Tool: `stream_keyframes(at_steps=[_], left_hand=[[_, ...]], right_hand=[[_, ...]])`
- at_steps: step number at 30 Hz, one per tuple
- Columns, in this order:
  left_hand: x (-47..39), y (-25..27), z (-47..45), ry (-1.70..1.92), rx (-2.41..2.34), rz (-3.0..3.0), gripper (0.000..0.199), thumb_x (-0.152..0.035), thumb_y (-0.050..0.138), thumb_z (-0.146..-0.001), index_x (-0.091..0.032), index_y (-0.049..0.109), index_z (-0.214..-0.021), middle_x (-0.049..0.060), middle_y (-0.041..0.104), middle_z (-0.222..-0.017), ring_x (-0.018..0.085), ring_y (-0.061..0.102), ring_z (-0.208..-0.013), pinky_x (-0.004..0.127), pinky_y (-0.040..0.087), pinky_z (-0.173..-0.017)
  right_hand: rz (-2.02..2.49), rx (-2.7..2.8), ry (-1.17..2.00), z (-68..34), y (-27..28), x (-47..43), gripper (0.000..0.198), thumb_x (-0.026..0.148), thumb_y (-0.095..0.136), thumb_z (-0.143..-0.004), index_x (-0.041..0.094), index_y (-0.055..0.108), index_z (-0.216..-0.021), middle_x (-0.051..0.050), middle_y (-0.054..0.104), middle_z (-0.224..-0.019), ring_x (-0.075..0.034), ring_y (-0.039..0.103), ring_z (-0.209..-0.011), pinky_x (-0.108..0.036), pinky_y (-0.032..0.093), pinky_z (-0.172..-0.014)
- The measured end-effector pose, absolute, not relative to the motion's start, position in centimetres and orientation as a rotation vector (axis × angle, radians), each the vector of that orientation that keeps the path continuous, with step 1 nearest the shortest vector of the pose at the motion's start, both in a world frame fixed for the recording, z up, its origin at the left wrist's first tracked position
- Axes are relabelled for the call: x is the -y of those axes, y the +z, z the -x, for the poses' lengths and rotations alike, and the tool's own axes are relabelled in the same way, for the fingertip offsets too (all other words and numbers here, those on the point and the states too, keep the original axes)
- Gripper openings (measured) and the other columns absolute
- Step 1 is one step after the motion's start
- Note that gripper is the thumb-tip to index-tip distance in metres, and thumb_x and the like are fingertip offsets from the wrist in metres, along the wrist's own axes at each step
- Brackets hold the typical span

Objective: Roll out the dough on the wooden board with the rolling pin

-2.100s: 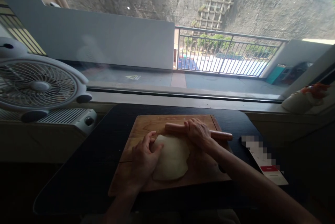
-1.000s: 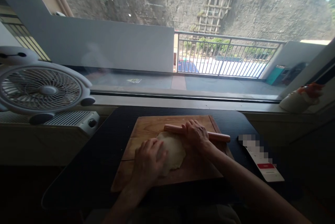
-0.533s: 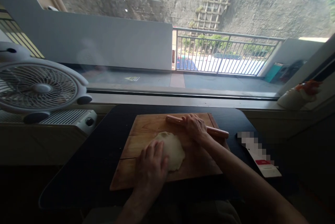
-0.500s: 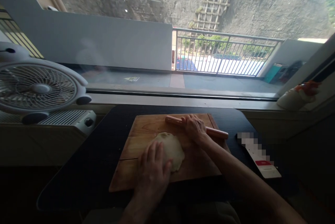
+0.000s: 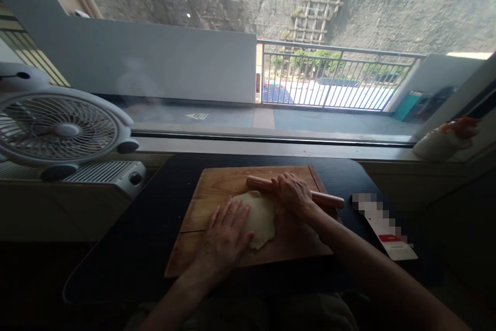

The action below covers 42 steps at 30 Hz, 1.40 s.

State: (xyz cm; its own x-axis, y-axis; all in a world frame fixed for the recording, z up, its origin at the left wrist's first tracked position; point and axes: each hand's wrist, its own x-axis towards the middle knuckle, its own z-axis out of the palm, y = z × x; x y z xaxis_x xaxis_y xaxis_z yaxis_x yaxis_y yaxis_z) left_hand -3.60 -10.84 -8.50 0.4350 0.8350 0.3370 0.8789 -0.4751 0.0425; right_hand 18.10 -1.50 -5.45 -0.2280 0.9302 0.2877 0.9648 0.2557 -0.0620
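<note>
A flattened round of dough [image 5: 261,220] with an uneven edge lies on a wooden cutting board [image 5: 294,253]. My left hand [image 5: 227,227] rests over its left side, fingers stretched out and slightly spread, hiding that part of the dough. Near the board's far right, my right hand [image 5: 292,191] is wrapped round the middle of a wooden rolling pin [image 5: 327,200]. The pin slants, its left end just beyond the dough's top edge and its right end reaching over the side of the board.
The board sits on a dark table [image 5: 127,248]. On its right lies a long pale item with a red band [image 5: 391,238], partly blurred out. A white fan [image 5: 65,129] stands at left, above a radiator [image 5: 124,173]. A white figure [image 5: 434,145] sits on the windowsill at right.
My right hand and the rolling pin have come slightly nearer and to the right. My left hand has shifted toward the dough's left edge, uncovering more of it, with its fingers more spread.
</note>
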Motion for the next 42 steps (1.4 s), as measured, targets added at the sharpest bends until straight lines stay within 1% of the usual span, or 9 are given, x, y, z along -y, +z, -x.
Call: stream_keyframes(at_steps=[4,7,14,23,26,29,32,36,42], left_hand=[[13.3,-10.0,0.9,-0.628,1.78,2.263,0.069,-0.054,0.046,-0.081,-0.014,0.036,-0.136,0.019,0.026,-0.145,0.038,0.018,-0.134,0.058,0.027,-0.102],[12.5,-10.2,1.3,-0.602,1.704,2.361,0.073,-0.056,0.044,-0.081,-0.015,0.03,-0.139,0.017,0.02,-0.148,0.036,0.013,-0.136,0.054,0.028,-0.103],[8.7,-9.0,3.3,-0.411,1.565,2.591,0.067,-0.053,0.035,-0.086,-0.018,0.022,-0.142,0.011,0.02,-0.149,0.027,0.015,-0.137,0.045,0.024,-0.109],[9.7,-9.0,1.5,-0.515,1.68,2.436,0.065,-0.051,0.039,-0.084,-0.018,0.03,-0.139,0.012,0.027,-0.146,0.03,0.018,-0.136,0.05,0.021,-0.108],[10.7,-9.5,0.0,-0.595,1.854,2.233,0.065,-0.051,0.041,-0.083,-0.017,0.034,-0.137,0.016,0.028,-0.145,0.036,0.02,-0.133,0.056,0.02,-0.105],[10.7,-9.9,-0.7,-0.656,1.891,2.18,0.071,-0.054,0.043,-0.081,-0.011,0.035,-0.136,0.021,0.025,-0.145,0.039,0.017,-0.134,0.056,0.023,-0.104],[9.2,-9.3,0.5,-0.593,1.733,2.407,0.074,-0.059,0.04,-0.081,-0.01,0.034,-0.137,0.019,0.026,-0.145,0.034,0.016,-0.135,0.05,0.024,-0.106],[7.9,-8.1,2.7,-0.422,1.493,2.682,0.066,-0.055,0.033,-0.086,-0.016,0.03,-0.138,0.012,0.029,-0.145,0.025,0.023,-0.135,0.043,0.023,-0.109],[10.4,-9.6,2.1,-0.639,1.777,2.283,0.067,-0.051,0.038,-0.085,-0.007,0.035,-0.135,0.018,0.035,-0.141,0.028,0.029,-0.132,0.048,0.021,-0.108]], right_hand=[[1.758,2.27,-0.2,-18.4,-5.4,1.7,0.038,0.041,0.024,-0.096,0.019,0.055,-0.088,-0.007,0.06,-0.093,-0.018,0.054,-0.087,-0.027,0.038,-0.072],[1.694,2.343,-0.131,-18.7,-5.1,1.6,0.039,0.045,0.025,-0.095,0.02,0.054,-0.087,-0.006,0.06,-0.09,-0.017,0.054,-0.084,-0.026,0.037,-0.071],[1.764,2.248,-0.115,-18.9,-4.9,1.8,0.038,0.043,0.024,-0.096,0.02,0.053,-0.087,-0.005,0.061,-0.088,-0.016,0.056,-0.077,-0.026,0.036,-0.065],[1.743,2.309,-0.119,-18.4,-4.4,2.1,0.04,0.042,0.023,-0.096,0.019,0.054,-0.085,-0.005,0.061,-0.087,-0.015,0.055,-0.076,-0.025,0.035,-0.065],[1.765,2.292,-0.122,-18.6,-4.3,2.3,0.042,0.041,0.02,-0.097,0.019,0.054,-0.086,-0.005,0.061,-0.086,-0.015,0.055,-0.073,-0.025,0.035,-0.065],[1.744,2.324,-0.136,-18.6,-4.4,1.9,0.04,0.04,0.022,-0.097,0.02,0.055,-0.088,-0.005,0.061,-0.089,-0.016,0.055,-0.078,-0.025,0.036,-0.068],[1.757,2.356,-0.111,-18.2,-4.2,1.0,0.04,0.041,0.023,-0.096,0.019,0.055,-0.091,-0.006,0.061,-0.093,-0.016,0.057,-0.082,-0.026,0.038,-0.072],[1.686,2.407,-0.112,-18.0,-3.8,0.9,0.036,0.04,0.027,-0.096,0.019,0.056,-0.091,-0.006,0.061,-0.093,-0.017,0.056,-0.085,-0.025,0.038,-0.073],[1.608,2.407,-0.099,-20.3,-4.0,3.1,0.034,0.032,0.029,-0.095,0.019,0.057,-0.08,-0.003,0.059,-0.083,-0.014,0.052,-0.081,-0.025,0.035,-0.076]])
